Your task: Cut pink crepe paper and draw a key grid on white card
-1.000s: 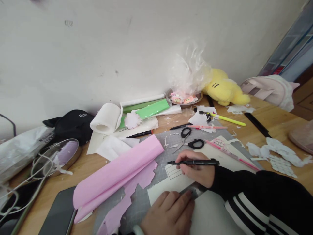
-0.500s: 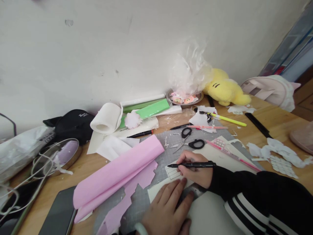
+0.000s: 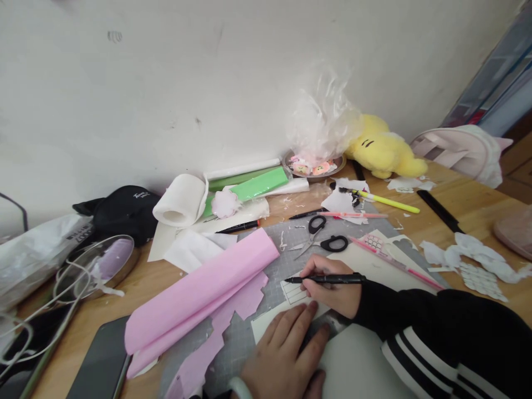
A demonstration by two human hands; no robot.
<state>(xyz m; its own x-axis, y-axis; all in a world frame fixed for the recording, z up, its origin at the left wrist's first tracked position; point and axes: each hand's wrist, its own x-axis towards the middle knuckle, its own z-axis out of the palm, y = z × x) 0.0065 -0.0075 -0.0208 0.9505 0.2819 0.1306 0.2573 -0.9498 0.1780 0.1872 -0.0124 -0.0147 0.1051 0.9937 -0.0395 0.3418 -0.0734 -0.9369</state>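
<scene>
Pinched in my right hand (image 3: 332, 288) is a black pen (image 3: 332, 280), its tip over a piece of cream paper (image 3: 294, 292) with black ruled lines. My left hand (image 3: 286, 349) lies spread and flat on the cream paper below the drawing, a pale bracelet at its wrist. Beneath both is a grey cutting mat (image 3: 241, 332). Black-handled scissors (image 3: 322, 238) lie slightly open beyond my right hand. Left of the hands rests a roll of pink paper (image 3: 203, 299), with a cut pink strip (image 3: 233, 310) beside it.
A tissue roll (image 3: 180, 200), green paper (image 3: 257, 185) and a bowl (image 3: 315, 166) under clear plastic stand near the wall. A yellow plush (image 3: 382, 147), highlighter (image 3: 390, 204) and paper scraps (image 3: 482, 260) are to the right. At left are a phone (image 3: 100, 360), cables and black cap (image 3: 124, 213).
</scene>
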